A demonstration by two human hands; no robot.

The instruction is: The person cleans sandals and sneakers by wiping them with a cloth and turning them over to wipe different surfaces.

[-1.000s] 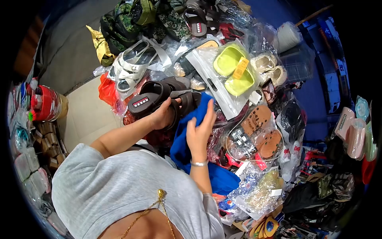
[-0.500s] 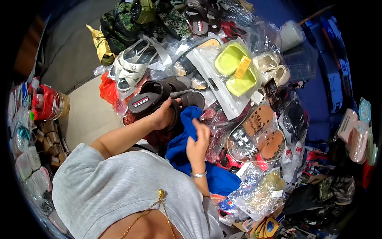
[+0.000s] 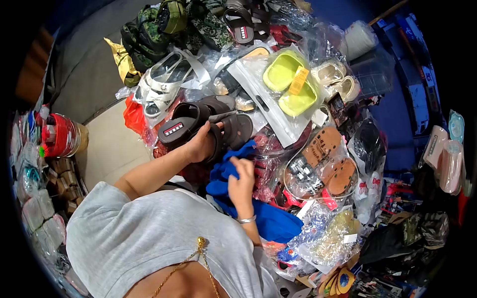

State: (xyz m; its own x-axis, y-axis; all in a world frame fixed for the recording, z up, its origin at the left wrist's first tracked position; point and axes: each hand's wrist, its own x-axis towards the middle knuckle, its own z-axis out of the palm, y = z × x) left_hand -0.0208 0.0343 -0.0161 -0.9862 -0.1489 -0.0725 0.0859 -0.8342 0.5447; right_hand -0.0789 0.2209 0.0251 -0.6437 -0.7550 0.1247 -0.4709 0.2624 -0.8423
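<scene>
Pale flooring (image 3: pixel 107 136) shows beside a crowded heap of bagged footwear, and nearest, above the grey shirt (image 3: pixel 154 233), the left hand (image 3: pixel 200 145) grips the dark sandals (image 3: pixel 181 128) while the right hand (image 3: pixel 241 183), a silver bracelet (image 3: pixel 247 219) at its wrist, is over the blue cloth (image 3: pixel 276 221) with its fingers bent; whether it pinches the cloth I cannot tell. Just beyond the sandals lie bagged white shoes (image 3: pixel 160 92) and lime-green clogs (image 3: pixel 298 98) in a clear pouch, with brown soles (image 3: pixel 322 147) in a clear bag to the right. Farther off are a camouflage bag (image 3: pixel 151 39) and another dark sandal (image 3: pixel 243 32).
</scene>
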